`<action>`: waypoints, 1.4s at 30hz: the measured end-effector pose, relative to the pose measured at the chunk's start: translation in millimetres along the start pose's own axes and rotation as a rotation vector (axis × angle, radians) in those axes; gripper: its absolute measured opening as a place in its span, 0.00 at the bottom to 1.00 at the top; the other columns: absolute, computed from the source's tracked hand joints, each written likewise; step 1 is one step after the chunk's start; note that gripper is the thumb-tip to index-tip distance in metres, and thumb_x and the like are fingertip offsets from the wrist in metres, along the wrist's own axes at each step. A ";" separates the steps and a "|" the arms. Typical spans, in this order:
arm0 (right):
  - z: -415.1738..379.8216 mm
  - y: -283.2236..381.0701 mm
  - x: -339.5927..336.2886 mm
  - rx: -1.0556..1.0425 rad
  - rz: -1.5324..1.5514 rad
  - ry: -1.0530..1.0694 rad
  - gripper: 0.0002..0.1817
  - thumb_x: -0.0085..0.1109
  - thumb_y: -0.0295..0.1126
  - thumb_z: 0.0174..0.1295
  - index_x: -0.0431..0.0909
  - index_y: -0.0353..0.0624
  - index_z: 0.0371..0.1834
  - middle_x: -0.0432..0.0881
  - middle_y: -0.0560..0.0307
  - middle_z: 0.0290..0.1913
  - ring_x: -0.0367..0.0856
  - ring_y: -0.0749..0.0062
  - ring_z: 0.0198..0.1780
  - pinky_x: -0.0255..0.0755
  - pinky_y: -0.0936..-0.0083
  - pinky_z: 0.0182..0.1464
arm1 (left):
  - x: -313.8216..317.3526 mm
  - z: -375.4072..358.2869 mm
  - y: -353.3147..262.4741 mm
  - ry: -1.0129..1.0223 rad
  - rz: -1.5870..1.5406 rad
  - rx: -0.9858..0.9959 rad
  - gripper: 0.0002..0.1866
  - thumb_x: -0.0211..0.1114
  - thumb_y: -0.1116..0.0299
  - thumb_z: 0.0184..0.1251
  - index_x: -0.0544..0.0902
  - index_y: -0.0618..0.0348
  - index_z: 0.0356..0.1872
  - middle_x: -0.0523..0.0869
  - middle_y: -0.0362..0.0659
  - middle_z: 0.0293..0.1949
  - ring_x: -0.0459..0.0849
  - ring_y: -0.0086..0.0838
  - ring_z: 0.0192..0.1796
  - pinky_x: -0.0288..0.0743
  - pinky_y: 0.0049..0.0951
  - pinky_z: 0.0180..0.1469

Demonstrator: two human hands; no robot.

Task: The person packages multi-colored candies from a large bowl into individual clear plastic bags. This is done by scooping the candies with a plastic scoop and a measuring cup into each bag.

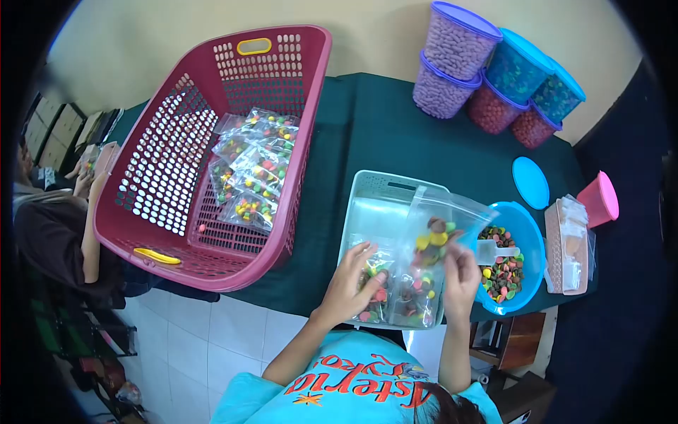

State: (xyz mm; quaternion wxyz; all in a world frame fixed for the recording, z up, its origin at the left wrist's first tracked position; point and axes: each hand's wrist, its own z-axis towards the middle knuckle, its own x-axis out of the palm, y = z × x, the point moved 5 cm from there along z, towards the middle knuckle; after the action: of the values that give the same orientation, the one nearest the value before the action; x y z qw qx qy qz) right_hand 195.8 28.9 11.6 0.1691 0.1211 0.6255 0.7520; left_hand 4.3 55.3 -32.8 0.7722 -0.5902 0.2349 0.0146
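Note:
My right hand (460, 272) pinches a clear zip bag (438, 230) with yellow and brown candies inside, raised over the right part of a pale tray (369, 185). In the tray's left part, my left hand (349, 283) rests on a filled bag (374, 304), thumb and fingers apart. Another filled bag (417, 300) lies beside it, under the raised one. Right of the tray, a blue basin (534, 247) holds loose coloured candies (503, 279) and a white scoop (487, 252).
A maroon basket (296, 141) with several filled bags (258, 166) stands left. Stacked candy tubs (459, 42) are at the back right, near a blue lid (530, 182). A box of empty bags (565, 247) and pink cup (598, 200) stand right. A co-worker (60, 226) is far left.

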 end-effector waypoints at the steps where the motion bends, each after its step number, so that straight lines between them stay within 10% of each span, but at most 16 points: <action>1: 8.6 1.5 0.2 -0.129 -0.017 -0.114 0.06 0.47 0.23 0.61 0.73 0.35 0.39 0.77 0.58 0.36 0.73 0.78 0.40 0.65 0.82 0.44 | 7.9 -4.3 2.5 0.121 0.144 -0.017 0.29 0.56 0.58 0.59 0.63 0.60 0.59 0.64 0.54 0.58 0.62 0.50 0.61 0.56 0.45 0.60; 5: 56.5 24.6 24.5 -0.530 -0.542 -0.231 0.09 0.47 0.19 0.54 0.75 0.40 0.35 0.76 0.55 0.32 0.72 0.63 0.39 0.62 0.71 0.45 | 31.8 -22.5 17.9 0.297 0.362 0.040 0.29 0.58 0.56 0.58 0.64 0.58 0.59 0.60 0.55 0.60 0.58 0.53 0.63 0.52 0.47 0.62; 11: 111.2 -91.7 60.7 -0.197 -1.189 0.195 0.11 0.51 0.25 0.44 0.79 0.48 0.32 0.79 0.54 0.34 0.73 0.60 0.44 0.55 0.56 0.53 | 35.4 -28.1 24.0 0.271 0.475 0.091 0.32 0.59 0.54 0.57 0.62 0.57 0.60 0.55 0.54 0.63 0.50 0.53 0.66 0.44 0.50 0.65; 24: 134.6 -108.0 63.8 -0.171 -0.936 0.220 0.12 0.48 0.25 0.47 0.79 0.52 0.32 0.79 0.57 0.36 0.72 0.60 0.46 0.51 0.51 0.54 | 53.8 -28.8 -3.0 0.428 0.457 0.291 0.31 0.56 0.50 0.58 0.63 0.46 0.62 0.52 0.54 0.65 0.43 0.57 0.67 0.34 0.59 0.64; 29: 115.1 -136.4 70.6 0.150 -1.242 0.814 0.13 0.50 0.27 0.45 0.80 0.54 0.34 0.81 0.56 0.37 0.75 0.62 0.48 0.43 0.48 0.59 | 78.8 -42.2 3.8 0.644 0.587 0.331 0.33 0.54 0.46 0.58 0.60 0.42 0.64 0.49 0.52 0.67 0.37 0.56 0.68 0.28 0.61 0.64; 35: 108.3 -161.0 65.8 0.233 -1.163 0.836 0.14 0.50 0.29 0.47 0.80 0.55 0.36 0.79 0.56 0.42 0.73 0.62 0.52 0.43 0.45 0.59 | 75.0 -42.1 1.6 0.693 0.604 0.350 0.34 0.54 0.47 0.58 0.57 0.41 0.65 0.47 0.51 0.68 0.39 0.56 0.68 0.29 0.62 0.63; 42: 71.0 -53.1 46.0 -0.321 -0.768 0.441 0.15 0.49 0.33 0.54 0.73 0.47 0.45 0.73 0.51 0.47 0.67 0.56 0.54 0.57 0.61 0.54 | 68.5 -33.6 -11.9 0.682 0.625 0.364 0.33 0.53 0.47 0.59 0.57 0.41 0.65 0.48 0.52 0.67 0.42 0.56 0.68 0.31 0.63 0.62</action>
State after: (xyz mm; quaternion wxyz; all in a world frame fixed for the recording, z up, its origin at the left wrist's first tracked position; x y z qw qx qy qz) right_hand 187.2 119.9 -28.5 0.3149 -0.3094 0.5220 0.7298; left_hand 57.1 3.4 -54.6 0.7004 -0.3184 0.6387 0.0102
